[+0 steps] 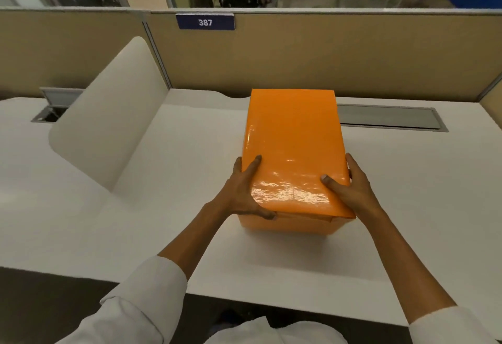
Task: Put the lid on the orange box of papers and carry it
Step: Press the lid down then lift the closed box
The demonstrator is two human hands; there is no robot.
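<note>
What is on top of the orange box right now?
A glossy orange lid covers the orange box. The left hand and right hand grip its near corners, thumbs on top. Any contents are hidden.

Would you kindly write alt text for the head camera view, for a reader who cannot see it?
Two bare hands hold a glossy orange box with its lid on, left hand and right hand gripping its near corners on a white desk. A beige partition behind carries a blue sign reading 387.
</note>
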